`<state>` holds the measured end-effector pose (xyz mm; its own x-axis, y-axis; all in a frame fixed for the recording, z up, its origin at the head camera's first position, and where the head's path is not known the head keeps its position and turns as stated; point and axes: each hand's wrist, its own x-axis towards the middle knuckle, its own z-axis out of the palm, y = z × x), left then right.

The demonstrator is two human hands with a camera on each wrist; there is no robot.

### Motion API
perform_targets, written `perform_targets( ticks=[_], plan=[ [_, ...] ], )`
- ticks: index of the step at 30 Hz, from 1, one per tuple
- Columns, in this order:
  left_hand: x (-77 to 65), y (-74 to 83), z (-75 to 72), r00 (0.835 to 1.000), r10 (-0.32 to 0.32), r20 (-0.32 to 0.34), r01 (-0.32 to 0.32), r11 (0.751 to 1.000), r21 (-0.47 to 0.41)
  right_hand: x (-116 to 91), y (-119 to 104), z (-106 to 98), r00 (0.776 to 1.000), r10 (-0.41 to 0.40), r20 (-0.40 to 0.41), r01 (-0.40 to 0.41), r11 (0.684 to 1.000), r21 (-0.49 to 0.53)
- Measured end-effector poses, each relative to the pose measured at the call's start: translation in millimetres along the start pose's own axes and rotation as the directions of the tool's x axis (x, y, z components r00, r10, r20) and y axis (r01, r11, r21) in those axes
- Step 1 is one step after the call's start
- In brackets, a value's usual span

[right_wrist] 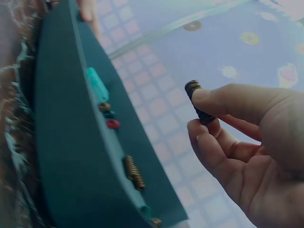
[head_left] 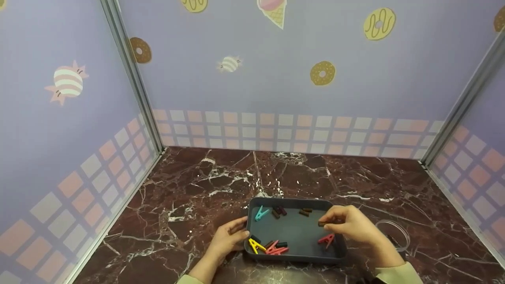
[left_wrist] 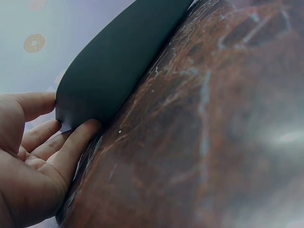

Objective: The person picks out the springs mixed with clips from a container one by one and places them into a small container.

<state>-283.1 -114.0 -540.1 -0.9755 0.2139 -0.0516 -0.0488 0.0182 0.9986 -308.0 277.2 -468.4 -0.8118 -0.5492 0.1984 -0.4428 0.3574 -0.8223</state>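
While the R hand (head_left: pixel 352 224) pinched a small brown ridged tube (right_wrist: pixel 192 88) btwn thumb and fingertips, the tube hung over the R part of a dark tray (head_left: pixel 294 229), apart from its floor. The L hand (head_left: pixel 226 241) — fingers spread and relaxed — touched the tray's L side nr the front corner.

Inside, a red peg (head_left: pixel 326 240) lay nr the R side, a bit closer to the person than the held tube. Two brown tubes (head_left: pixel 305 212) sat side by side nr the back wall, w/ a few dark pieces (head_left: pixel 279 211) further L and a turquoise peg (head_left: pixel 261 213) nr the back L corner. Front L: a yellow peg (head_left: pixel 256 246), then pinkish-red pegs (head_left: pixel 276 249) — couldn't tell how many — w/ a black tube (head_left: pixel 282 244) just beside.

R of the tray, a clear ring (head_left: pixel 406 233) lay on the marbled table (head_left: pixel 130 236). Behind stood a lilac wall (head_left: pixel 185 86) w/ doughnuts & sweets on it.
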Motion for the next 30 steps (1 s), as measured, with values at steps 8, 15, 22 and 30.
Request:
perform_targets(
  ticks=[8,15,22,30],
  plan=[
    [1.0,-1.1,0.0,1.000,-0.002,-0.003,0.002,1.000,0.009,-14,0,-28,0.999,0.004,-0.034,-0.005,0.999,-0.045],
    [0.6,-0.2,0.9,1.000,-0.019,0.004,0.019,0.999,-0.029,-34,3,-57,0.989,0.126,-0.079,-0.129,0.991,-0.041],
    [0.5,0.1,0.9,1.000,-0.015,0.007,0.016,0.999,-0.046,-61,7,-90,0.976,0.174,-0.134,-0.193,0.970,-0.150],
    [0.9,0.6,0.6,1.000,-0.014,0.006,0.014,1.000,-0.015,-86,15,-113,0.924,0.345,-0.164,-0.373,0.909,-0.186]
  ],
)
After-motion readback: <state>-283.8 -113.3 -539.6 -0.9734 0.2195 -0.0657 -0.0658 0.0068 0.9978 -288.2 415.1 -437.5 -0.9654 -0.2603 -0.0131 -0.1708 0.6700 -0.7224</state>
